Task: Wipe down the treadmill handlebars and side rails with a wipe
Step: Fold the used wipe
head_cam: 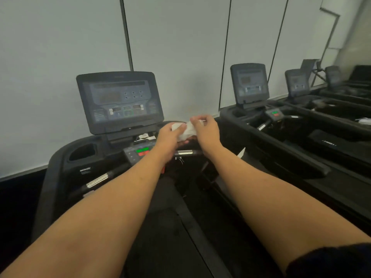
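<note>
1. A row of black treadmills is being shown along a pale panelled wall (60, 57) that is being divided by dark vertical seams.
2. Three consoles are being counted clearly: the nearest console (120, 101), a second console (250, 83) and a third console (296, 83). A fourth, blurred shape is being seen beyond them at the far right.
3. On the nearest treadmill, two silver-plated bars are being counted: the left handlebar (98, 180) and the front handlebar (185, 152).
4. One green-and-red button pad (143, 151) is being shown just below the nearest console.
5. One cup holder (83, 152) is being shown left of that console; its inside is dark, so its contents cannot be told.
6. One white wipe (185, 130) is being held in the air above the front handlebar, right of the nearest console.
7. The wipe is being pinched at its lower left by the thumb and fingers of the left hand (170, 138), and at its upper right by the curled fingertips of the right hand (206, 131).
</note>
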Demonstrator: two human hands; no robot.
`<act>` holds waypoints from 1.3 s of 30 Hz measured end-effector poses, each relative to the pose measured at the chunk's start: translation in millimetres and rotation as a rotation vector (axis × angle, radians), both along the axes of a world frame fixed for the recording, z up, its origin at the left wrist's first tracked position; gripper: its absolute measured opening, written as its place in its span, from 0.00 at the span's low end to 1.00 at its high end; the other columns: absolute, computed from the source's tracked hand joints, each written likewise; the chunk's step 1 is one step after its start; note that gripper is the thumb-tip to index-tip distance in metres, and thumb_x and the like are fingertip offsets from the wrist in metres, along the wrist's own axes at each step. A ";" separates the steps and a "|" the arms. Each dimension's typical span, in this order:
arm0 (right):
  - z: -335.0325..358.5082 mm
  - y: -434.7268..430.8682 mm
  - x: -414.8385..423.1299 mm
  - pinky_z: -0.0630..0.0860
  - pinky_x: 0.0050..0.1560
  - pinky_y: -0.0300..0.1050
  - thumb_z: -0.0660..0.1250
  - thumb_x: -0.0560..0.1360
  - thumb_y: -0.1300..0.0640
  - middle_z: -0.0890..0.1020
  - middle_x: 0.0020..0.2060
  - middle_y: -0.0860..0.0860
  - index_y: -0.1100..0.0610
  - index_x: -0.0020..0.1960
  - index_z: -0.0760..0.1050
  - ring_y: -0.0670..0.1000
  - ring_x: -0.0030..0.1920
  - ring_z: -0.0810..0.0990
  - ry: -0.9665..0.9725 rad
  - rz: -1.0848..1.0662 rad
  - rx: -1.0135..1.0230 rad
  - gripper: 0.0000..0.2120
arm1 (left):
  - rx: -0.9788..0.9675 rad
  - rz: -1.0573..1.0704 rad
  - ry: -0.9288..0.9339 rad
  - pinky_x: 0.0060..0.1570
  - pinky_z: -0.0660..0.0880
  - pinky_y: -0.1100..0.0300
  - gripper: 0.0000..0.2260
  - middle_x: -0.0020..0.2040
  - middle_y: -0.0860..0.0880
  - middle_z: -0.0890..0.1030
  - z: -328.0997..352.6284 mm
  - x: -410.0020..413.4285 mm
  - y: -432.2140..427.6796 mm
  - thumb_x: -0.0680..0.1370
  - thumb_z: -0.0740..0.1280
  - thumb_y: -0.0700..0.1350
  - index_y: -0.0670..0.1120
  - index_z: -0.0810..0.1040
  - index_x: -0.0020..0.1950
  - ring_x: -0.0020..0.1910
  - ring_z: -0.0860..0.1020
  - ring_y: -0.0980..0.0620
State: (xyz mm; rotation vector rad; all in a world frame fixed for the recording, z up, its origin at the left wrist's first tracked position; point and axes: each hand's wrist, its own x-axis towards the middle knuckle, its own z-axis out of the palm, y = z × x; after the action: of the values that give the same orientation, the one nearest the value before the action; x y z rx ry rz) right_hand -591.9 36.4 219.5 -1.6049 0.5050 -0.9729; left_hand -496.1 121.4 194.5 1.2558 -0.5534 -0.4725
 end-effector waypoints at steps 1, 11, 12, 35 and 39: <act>-6.5 -13.2 -13.7 0.82 0.46 0.44 0.69 0.76 0.52 0.81 0.47 0.49 0.54 0.54 0.77 0.48 0.46 0.82 0.021 -0.009 -0.023 0.09 | 0.023 -0.034 0.008 0.38 0.81 0.57 0.12 0.59 0.35 0.82 -6.6 -6.2 -12.2 0.82 0.69 0.43 0.38 0.78 0.63 0.46 0.84 0.44; -98.1 -154.7 -170.7 0.78 0.45 0.39 0.70 0.74 0.58 0.83 0.43 0.47 0.51 0.46 0.82 0.46 0.47 0.81 0.350 -0.184 -0.021 0.04 | 0.464 -0.422 -0.049 0.45 0.81 0.56 0.12 0.57 0.43 0.85 -88.6 -123.9 -143.9 0.83 0.66 0.49 0.47 0.79 0.66 0.51 0.86 0.46; -109.3 -167.5 -188.9 0.77 0.42 0.37 0.70 0.74 0.58 0.83 0.43 0.47 0.51 0.47 0.82 0.46 0.46 0.81 0.385 -0.198 -0.019 0.04 | 0.501 -0.447 -0.053 0.45 0.81 0.55 0.12 0.56 0.43 0.85 -99.8 -139.5 -158.7 0.83 0.66 0.48 0.47 0.79 0.66 0.52 0.86 0.46; -484.6 -284.2 -448.1 0.78 0.42 0.45 0.64 0.76 0.63 0.82 0.48 0.54 0.54 0.50 0.81 0.52 0.42 0.79 1.069 -0.378 0.449 0.09 | 1.337 -0.833 -0.544 0.61 0.76 0.54 0.15 0.67 0.45 0.79 -383.7 -322.8 -291.4 0.83 0.66 0.45 0.47 0.78 0.70 0.64 0.77 0.45; -537.1 -297.3 -454.8 0.78 0.49 0.46 0.62 0.75 0.64 0.82 0.52 0.56 0.56 0.54 0.81 0.57 0.49 0.80 1.113 -0.465 0.519 0.12 | 1.377 -0.883 -0.639 0.64 0.71 0.58 0.15 0.68 0.46 0.79 -419.6 -320.0 -295.3 0.84 0.64 0.43 0.45 0.79 0.70 0.68 0.75 0.46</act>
State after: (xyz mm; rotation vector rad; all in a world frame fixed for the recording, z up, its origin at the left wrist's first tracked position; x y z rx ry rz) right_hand -1046.7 -260.9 -317.7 -1.4388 1.7845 -0.1128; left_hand -816.1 -173.9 -225.2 2.4894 -1.4755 -1.3367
